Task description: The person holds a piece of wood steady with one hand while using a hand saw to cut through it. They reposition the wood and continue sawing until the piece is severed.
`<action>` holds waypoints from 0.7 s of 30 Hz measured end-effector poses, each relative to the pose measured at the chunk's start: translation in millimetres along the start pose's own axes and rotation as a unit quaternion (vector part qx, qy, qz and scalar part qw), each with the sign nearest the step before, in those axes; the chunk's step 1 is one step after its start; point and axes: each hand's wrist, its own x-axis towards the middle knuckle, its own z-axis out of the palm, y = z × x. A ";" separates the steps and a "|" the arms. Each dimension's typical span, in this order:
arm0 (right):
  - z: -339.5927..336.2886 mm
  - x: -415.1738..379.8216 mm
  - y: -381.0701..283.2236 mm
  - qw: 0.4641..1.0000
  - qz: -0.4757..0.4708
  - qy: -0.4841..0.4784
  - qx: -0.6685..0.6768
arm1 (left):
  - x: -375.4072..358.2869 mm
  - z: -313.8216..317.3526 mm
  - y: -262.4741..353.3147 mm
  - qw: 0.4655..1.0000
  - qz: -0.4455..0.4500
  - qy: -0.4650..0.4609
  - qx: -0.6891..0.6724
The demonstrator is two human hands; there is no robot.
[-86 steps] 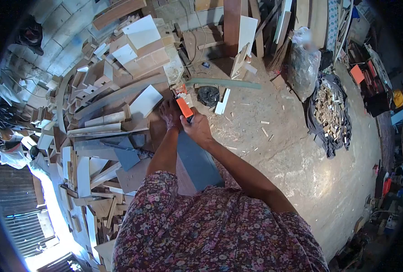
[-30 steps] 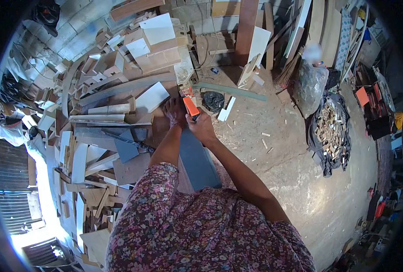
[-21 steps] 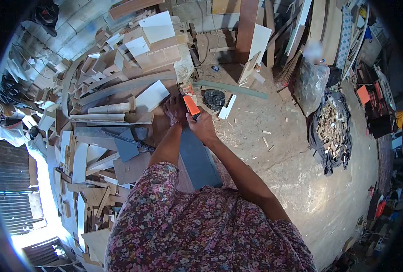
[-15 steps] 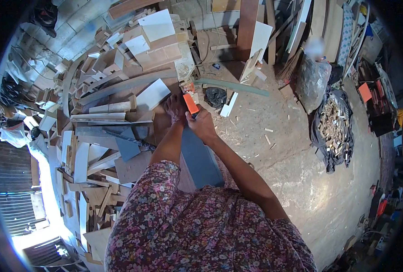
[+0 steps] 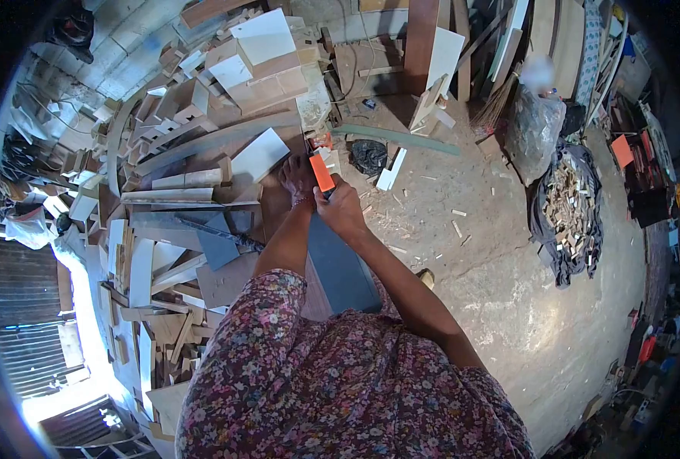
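My right hand (image 5: 340, 208) is closed around the dark grip of an orange-topped tool (image 5: 322, 174) whose exact kind I cannot make out. Just to its left, my left hand (image 5: 299, 176) lies with its fingers stretched out on the wood at the far end of the work surface. Below my hands a long dark grey board (image 5: 344, 264) runs back towards my body. A white panel (image 5: 259, 155) lies close to my left hand's fingers. The tool's lower end and whatever it touches are hidden.
Stacked wood offcuts (image 5: 194, 103) crowd the left side and back. On the floor to the right are a black plastic bag (image 5: 369, 157), a notched white piece (image 5: 391, 170), scattered chips and a dark cloth (image 5: 542, 245) heaped with scraps. Tall boards (image 5: 420, 46) lean at the back.
The view has shifted slightly. A foot or shoe tip now shows on the floor beside my right forearm. Both hands and the orange-topped tool stay nearly in place.
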 end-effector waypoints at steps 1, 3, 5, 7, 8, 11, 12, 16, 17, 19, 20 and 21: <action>-1.3 -0.1 -0.2 1.000 0.001 -0.002 0.001 | 0.8 -0.6 -1.6 1.000 0.000 -0.001 0.002; -6.3 0.4 -0.8 0.998 0.016 -0.021 0.061 | -2.7 -2.1 -1.1 1.000 0.000 -0.002 0.007; -7.5 0.4 -1.4 0.998 0.018 -0.017 0.051 | 0.7 -1.6 -0.7 1.000 0.003 -0.004 0.008; -9.4 0.0 -2.1 0.999 0.022 -0.013 0.039 | -4.4 -1.0 2.6 1.000 0.006 -0.006 0.008; -10.1 -0.1 -3.0 0.999 0.018 -0.007 0.037 | -7.5 -1.1 4.0 1.000 0.007 -0.007 0.008; -8.5 -1.0 0.1 1.000 -0.001 -0.003 0.023 | -6.3 -1.7 2.2 1.000 0.009 -0.010 0.010; -7.7 -1.8 2.0 1.000 -0.018 -0.005 0.011 | -5.6 -2.6 0.4 1.000 0.008 -0.010 0.011; -12.9 -3.3 3.0 0.994 0.053 -0.066 0.075 | -6.6 -1.3 3.2 1.000 0.005 -0.007 0.011; -13.2 -3.3 3.9 0.994 0.035 -0.046 0.089 | -5.9 -0.3 4.9 1.000 0.006 -0.007 0.010; -15.2 -3.9 2.3 0.994 0.019 -0.025 0.103 | -4.7 0.1 4.2 1.000 0.009 -0.007 0.011; -17.5 -4.2 -0.5 0.992 0.034 -0.041 0.115 | -4.6 0.6 4.8 1.000 0.011 -0.007 0.012; -19.9 -4.5 -3.5 0.989 0.047 -0.057 0.127 | -4.5 -0.4 3.1 1.000 0.013 -0.007 0.012</action>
